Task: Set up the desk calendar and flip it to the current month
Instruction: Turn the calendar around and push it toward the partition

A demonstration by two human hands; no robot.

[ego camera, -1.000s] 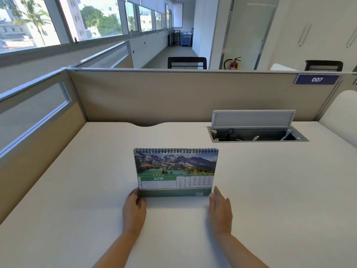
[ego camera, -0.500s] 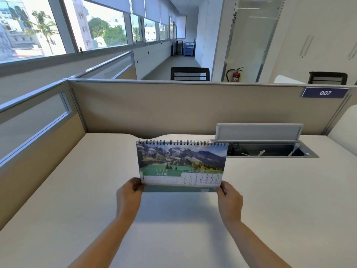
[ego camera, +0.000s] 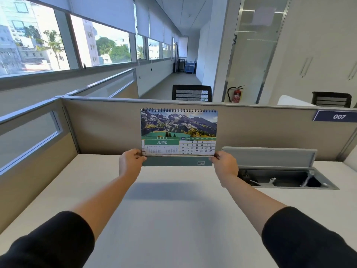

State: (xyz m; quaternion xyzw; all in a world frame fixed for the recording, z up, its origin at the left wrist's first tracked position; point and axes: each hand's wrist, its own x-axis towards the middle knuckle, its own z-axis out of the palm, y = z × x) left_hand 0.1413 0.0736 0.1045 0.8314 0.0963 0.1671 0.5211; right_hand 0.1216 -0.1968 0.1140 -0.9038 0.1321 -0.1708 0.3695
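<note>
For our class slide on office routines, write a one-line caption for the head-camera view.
Both hands, left and right, hold a June desk calendar above the desk.

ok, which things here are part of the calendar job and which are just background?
Job:
- desk calendar, open at June
- left hand, gripping its lower left corner
- right hand, gripping its lower right corner

Background:
- desk
- open cable tray
- partition
- fire extinguisher
- chair
</note>
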